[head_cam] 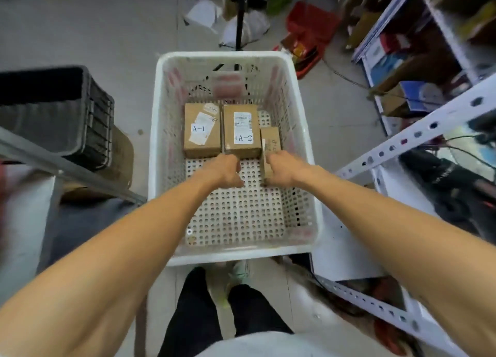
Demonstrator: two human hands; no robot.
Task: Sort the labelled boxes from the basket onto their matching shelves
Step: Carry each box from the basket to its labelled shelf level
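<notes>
Since the white perforated plastic basket [234, 54] stands on the floor between racks and has tall walls, anything in it must come straight up before it can go sideways. Three boxes lie at its far end, and the near part of its floor shows only holes.

The largest is the brown cardboard box labelled A-2 [242, 120], lying flat in the middle. Touching its left side is the brown cardboard box labelled A-1 [201, 144], also flat. Both look stiff and fairly light, though the paper labels may be slick. I would take each by its two long sides, since there is little gap between them for fingers.

The smallest is the narrow brown cardboard box [270, 139], which stands on edge against the A-2 box's right side. The right-hand grip [281, 168] is curled onto its near end and seems to hold it. No shelf label on it can be read. Tall and thin as it stands, it would tip easily if let go.

The left-hand grip [226, 170] has its fingers curled at the near edge of the A-2 box. I cannot tell whether it has hold of anything.

To the right, the white perforated metal shelving [418, 133] leans across close to the basket and would catch a raised elbow. A black plastic crate [88, 115] sits on the left. Beyond the basket lie a red plastic bag [308, 26] and a black stand pole [239, 21].
</notes>
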